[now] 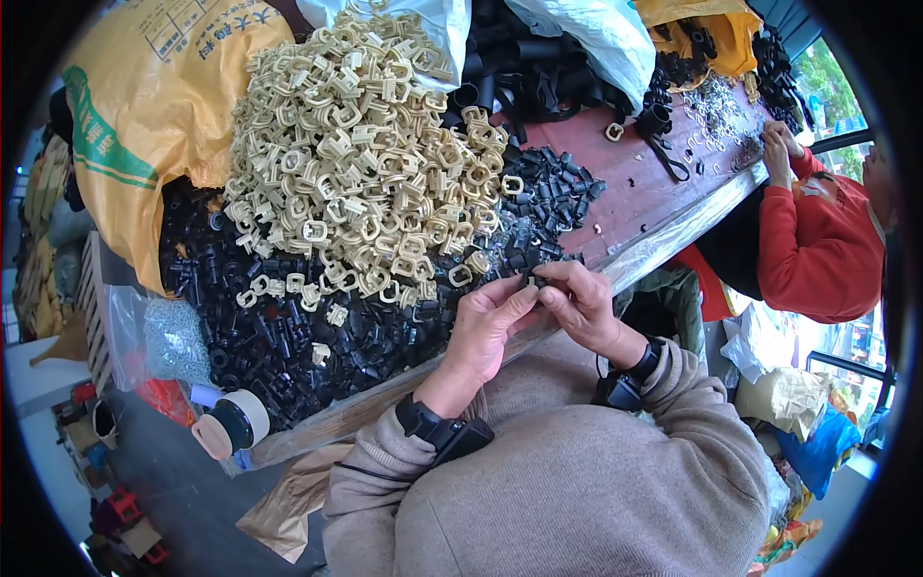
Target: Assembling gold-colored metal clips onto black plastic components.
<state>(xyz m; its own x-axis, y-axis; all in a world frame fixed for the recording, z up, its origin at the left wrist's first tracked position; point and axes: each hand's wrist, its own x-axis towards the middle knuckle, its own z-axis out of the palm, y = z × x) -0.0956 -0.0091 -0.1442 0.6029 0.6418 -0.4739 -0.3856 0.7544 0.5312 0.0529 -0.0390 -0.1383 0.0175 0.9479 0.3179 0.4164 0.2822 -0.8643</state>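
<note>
Both my hands meet over the near edge of the table. My left hand (483, 332) and my right hand (585, 306) pinch a small black plastic part (530, 280) between their fingertips. The fingers cover most of it, so its exact shape is hidden. Just beyond lies a pile of short black plastic pieces (555, 197). A tall heap of cream-coloured plastic clips (346, 154) rises to the left of it. Many small black fittings (288, 351) spread across the table left of my left hand.
The table's wooden edge (663, 226) runs close to my wrists. A lidded cup (231, 423) stands at the left corner beside a bag of small clear pieces (176, 337). A yellow sack (173, 87) leans at the far left. A person in red (817, 250) works at the right.
</note>
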